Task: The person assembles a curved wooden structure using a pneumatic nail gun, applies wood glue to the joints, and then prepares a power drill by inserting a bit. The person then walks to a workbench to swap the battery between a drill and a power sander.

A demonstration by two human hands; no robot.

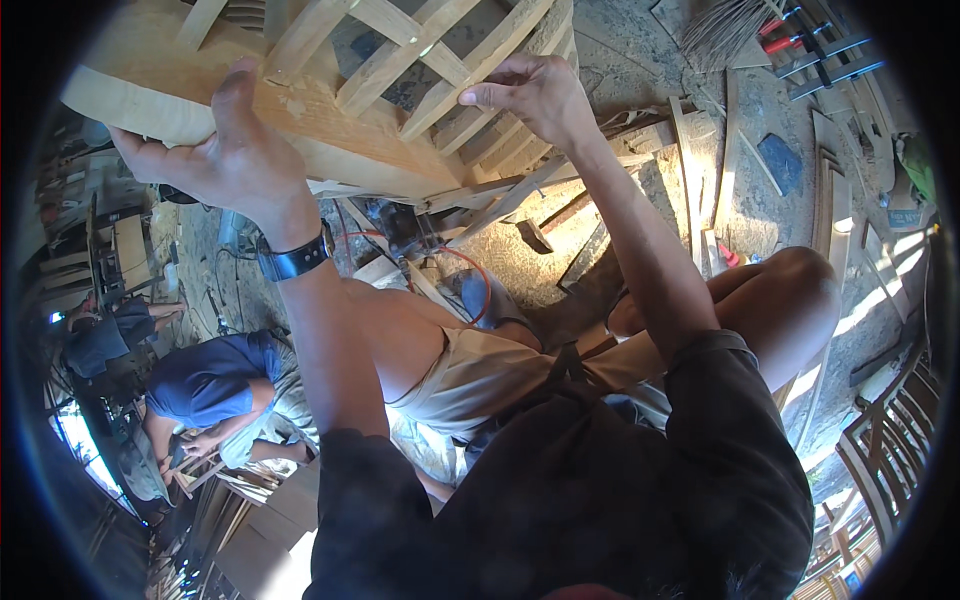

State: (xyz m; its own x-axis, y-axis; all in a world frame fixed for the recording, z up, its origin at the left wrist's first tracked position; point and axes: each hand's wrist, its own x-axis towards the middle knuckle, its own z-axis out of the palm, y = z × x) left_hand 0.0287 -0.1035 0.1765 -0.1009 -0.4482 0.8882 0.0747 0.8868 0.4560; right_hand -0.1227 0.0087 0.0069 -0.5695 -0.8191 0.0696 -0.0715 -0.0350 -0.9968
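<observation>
A large pale wooden lattice frame point(325, 125) fills the top of the head view, with a broad curved board at its left and crossed slats at its right. My left hand point(225, 155) grips the board's edge, thumb on the upper face and fingers beneath. At the lattice's right side, my right hand point(540, 95) pinches a wooden slat point(480, 65) between thumb and fingers; some fingertips are hidden behind the wood. A dark-strapped watch point(293, 258) is on my left wrist.
Below the frame lie a hammer-like tool point(535, 236), a red hose point(487, 290) and loose wood strips point(688, 170). Clamps point(825, 65) and a twig broom point(725, 30) are at the upper right. A slatted wooden piece point(895, 440) stands lower right. Another person point(215, 385) bends over work at left.
</observation>
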